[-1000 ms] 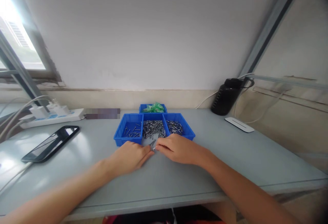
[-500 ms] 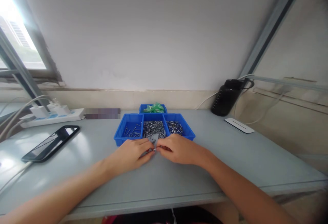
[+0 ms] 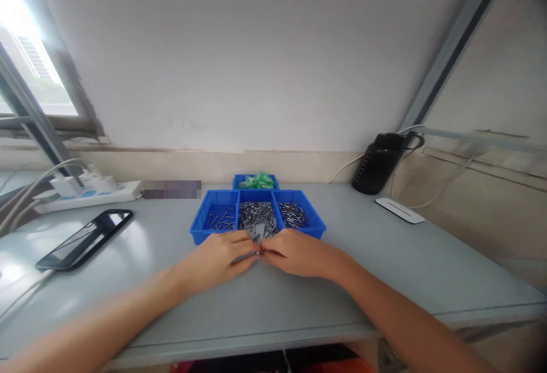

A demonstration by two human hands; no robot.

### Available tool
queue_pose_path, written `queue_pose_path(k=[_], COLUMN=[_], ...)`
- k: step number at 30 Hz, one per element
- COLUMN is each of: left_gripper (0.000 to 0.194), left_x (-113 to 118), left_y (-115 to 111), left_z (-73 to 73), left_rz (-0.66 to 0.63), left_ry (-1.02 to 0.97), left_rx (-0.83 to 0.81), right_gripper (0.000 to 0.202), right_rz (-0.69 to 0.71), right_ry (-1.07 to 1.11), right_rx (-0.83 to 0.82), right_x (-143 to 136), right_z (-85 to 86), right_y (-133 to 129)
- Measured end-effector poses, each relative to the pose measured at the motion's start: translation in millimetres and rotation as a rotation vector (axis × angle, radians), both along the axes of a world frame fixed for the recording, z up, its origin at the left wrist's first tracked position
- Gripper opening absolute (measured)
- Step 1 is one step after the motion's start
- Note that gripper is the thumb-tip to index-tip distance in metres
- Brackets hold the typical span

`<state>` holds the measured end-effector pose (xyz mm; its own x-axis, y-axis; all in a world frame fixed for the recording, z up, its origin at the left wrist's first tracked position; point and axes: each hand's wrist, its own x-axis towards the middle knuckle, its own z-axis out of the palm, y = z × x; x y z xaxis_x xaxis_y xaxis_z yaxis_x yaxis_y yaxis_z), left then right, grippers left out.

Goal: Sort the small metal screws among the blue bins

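Note:
My left hand (image 3: pixel 224 256) is closed in a pinch, thumb and forefinger round a thin metal screw (image 3: pixel 258 253), whose end shows at the fingertips. Against that end my right hand (image 3: pixel 294 252) presses its own pinched fingertips; anything more inside them is too small to make out. Just beyond my hands stand the blue bins. The left bin (image 3: pixel 195 230) holds scattered screws, the middle bin (image 3: pixel 256 195) a denser heap of metal screws, and the right bin (image 3: pixel 316 222) many short metal pieces. A few loose screws (image 3: pixel 256 237) lie near my fingertips.
Behind these stands a blue bin (image 3: pixel 235 181) with green plastic bags (image 3: pixel 258 180). A phone (image 3: pixel 88 240) and a power strip (image 3: pixel 89 193) with plugs lie left. On the right are a black bottle (image 3: pixel 378 163) and a flat white device (image 3: pixel 399 210). The desk edge (image 3: pixel 256 343) runs in front.
Both hands stay together in front of the bins. The right hand has dropped slightly, and the metal end between the fingertips has shifted a little downward.

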<state>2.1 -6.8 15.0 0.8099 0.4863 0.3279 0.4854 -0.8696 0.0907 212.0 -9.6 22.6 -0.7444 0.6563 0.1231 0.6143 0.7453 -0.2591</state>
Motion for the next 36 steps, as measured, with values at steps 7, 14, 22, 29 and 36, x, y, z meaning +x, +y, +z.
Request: queue_pose_path(k=[7,14,22,29,36], left_gripper=[0.009,0.011,0.027,0.027,0.031], left_x=[1.6,1.8,0.4,1.5,0.0], left_y=[-1.2,-0.3,1.1,-1.6,2.3], left_z=[-1.5,-2.8,-2.5,2.7,-4.2], left_rz=[0.089,0.163,0.183,0.067,0.130], left_ry=[0.056,0.095,0.130,0.101,0.223], left_rx=[-0.003,0.017,0.066,0.061,0.030], right_gripper=[0.018,0.027,0.027,0.030,0.028], right_rz=[-0.021,-0.027,-0.027,0.011,-0.079], right_ry=[0.018,0.015,-0.034,-0.053,-0.089], right_rx=[-0.035,0.045,0.066,0.026,0.070], right_x=[0.9,0.7,-0.8,-6.4,-1.3], right_z=[4.8,8.8,-3.8,-8.6,0.0], right_y=[-2.0,-3.1,2.4,1.2,-1.4])
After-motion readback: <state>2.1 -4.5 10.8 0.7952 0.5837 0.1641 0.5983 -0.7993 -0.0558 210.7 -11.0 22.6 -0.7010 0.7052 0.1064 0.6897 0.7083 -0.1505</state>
